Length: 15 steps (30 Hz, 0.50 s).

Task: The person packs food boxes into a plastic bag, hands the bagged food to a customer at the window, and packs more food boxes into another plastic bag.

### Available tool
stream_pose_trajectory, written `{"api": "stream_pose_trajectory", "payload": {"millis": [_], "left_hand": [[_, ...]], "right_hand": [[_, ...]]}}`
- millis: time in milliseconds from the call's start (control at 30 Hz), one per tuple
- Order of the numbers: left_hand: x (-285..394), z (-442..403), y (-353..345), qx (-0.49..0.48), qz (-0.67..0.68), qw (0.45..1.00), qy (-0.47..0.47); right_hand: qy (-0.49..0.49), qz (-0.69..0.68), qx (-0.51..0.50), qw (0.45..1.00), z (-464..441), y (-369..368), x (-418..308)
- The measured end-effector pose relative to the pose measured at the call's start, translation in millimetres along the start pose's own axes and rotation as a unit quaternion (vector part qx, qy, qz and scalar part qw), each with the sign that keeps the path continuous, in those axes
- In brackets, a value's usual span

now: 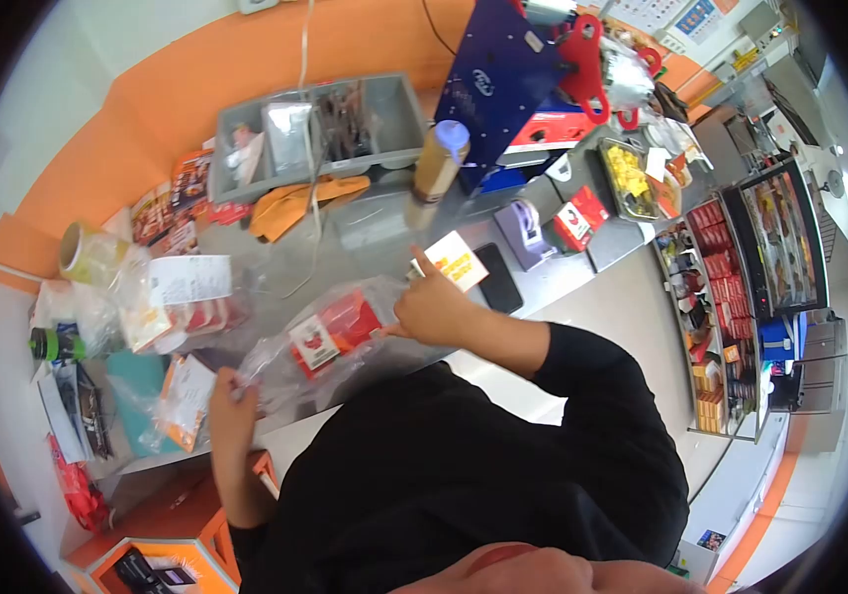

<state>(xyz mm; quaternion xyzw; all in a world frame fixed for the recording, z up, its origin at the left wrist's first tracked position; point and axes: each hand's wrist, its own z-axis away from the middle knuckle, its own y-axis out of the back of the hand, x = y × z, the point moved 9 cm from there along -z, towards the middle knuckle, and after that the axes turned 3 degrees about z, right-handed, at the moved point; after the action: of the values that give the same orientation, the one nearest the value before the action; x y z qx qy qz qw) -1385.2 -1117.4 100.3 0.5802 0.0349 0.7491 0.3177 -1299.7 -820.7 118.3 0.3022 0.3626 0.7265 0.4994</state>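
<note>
A clear plastic bag [350, 297] lies on the counter in front of me, with a red packet [350, 322] bearing a white label inside. My left hand [231, 404] is closed on the bag's near left edge, thumb against fingers. At the bag's right end is my right hand [436, 305], its fingers spread, one pointing up over the left side of a white and yellow card [456, 259] and another at the bag's edge. Just right of the card sits a black phone [500, 278]. Whether the right hand touches the card firmly is unclear.
Around the counter are a grey divided bin [384, 119], a sauce bottle [439, 163], a tape dispenser [525, 236], a red box [579, 218], and a blue machine [493, 84]. Bagged goods with a receipt [189, 279] lie left. Stocked shelves [711, 307] stand right.
</note>
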Motion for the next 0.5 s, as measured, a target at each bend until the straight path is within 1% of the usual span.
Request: {"api": "stream_pose_trajectory", "payload": {"millis": [33,67,100,167,200,233,267,300,333,367,400,433,467,500], "left_hand": [[18,9,8,0.030,-0.007,0.999,0.011],[38,17,13,0.059,0.009,0.998,0.012],[55,24,11,0.060,0.013,0.998,0.016],[75,37,12,0.109,-0.015,0.993,0.040],[73,37,9,0.114,-0.016,0.992,0.046],[71,35,8,0.098,-0.059,0.993,0.022],[75,35,3,0.081,-0.103,0.991,-0.001],[81,37,-1,0.087,-0.108,0.990,0.004],[84,37,-8,0.072,-0.057,0.995,0.026],[86,38,-16,0.059,-0.005,0.997,0.048],[89,39,-22,0.068,-0.007,0.996,0.056],[97,39,-28,0.070,0.037,0.996,0.028],[103,40,-31,0.076,0.080,0.994,0.000],[99,41,-31,0.094,0.074,0.993,0.014]], "right_hand": [[-0.003,0.001,-0.005,1.000,19,-4,22],[0.063,-0.106,0.208,0.970,45,35,37],[0.127,-0.207,0.410,0.879,84,65,62],[0.048,-0.266,0.480,0.834,114,53,127],[-0.002,-0.253,0.470,0.845,117,26,171],[-0.122,-0.299,0.375,0.869,118,-13,221],[-0.217,-0.206,0.296,0.907,124,-65,271],[-0.330,-0.117,0.121,0.929,131,-150,329],[-0.446,-0.030,0.002,0.895,151,-168,349],[-0.451,0.041,-0.040,0.891,159,-194,367],[-0.453,0.111,-0.083,0.881,167,-220,385],[-0.351,0.160,-0.043,0.922,157,-268,408],[-0.311,0.171,0.004,0.935,158,-287,422],[-0.267,0.180,0.050,0.945,150,-298,419]]}}
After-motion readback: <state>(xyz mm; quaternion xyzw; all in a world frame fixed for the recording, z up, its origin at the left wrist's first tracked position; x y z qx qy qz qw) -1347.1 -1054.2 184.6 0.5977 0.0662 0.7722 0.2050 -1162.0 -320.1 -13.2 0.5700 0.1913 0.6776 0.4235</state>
